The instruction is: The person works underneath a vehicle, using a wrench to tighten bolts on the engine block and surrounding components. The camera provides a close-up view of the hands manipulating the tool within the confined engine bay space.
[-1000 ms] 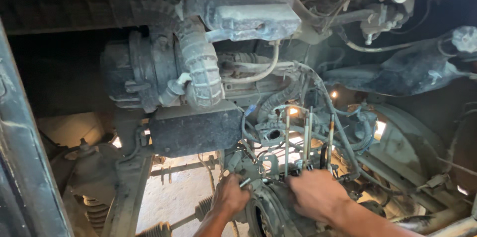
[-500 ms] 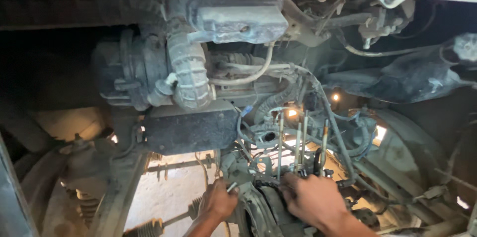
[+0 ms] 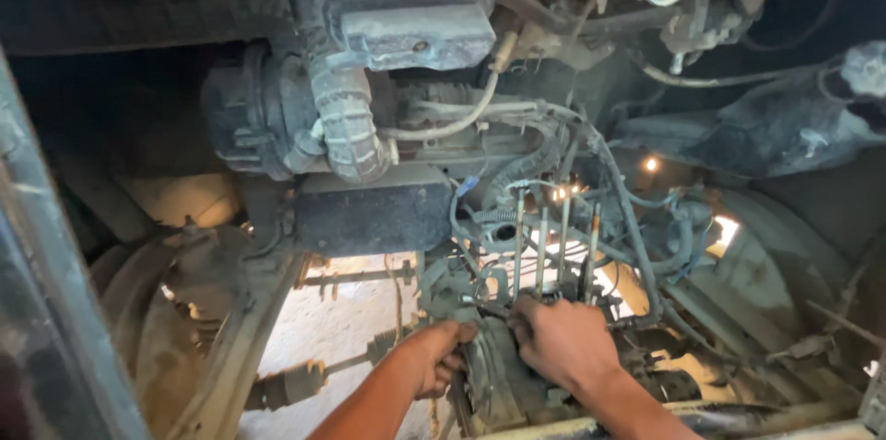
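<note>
Hands are pressed low in the engine bay. Left hand [image 3: 434, 357] is curled shut on the round metal part [image 3: 494, 375]. Right hand [image 3: 563, 343] is closed on it, just beside. Thin rods [image 3: 554, 246] are stood upright above.

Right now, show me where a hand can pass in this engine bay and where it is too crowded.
Open gap: below the black box, between the slanted frame bar and the left hand, with bright ground showing through. Another dark gap sits left of the round black housing. Crowded: the metal rods and tangled hoses above the right hand.
</note>
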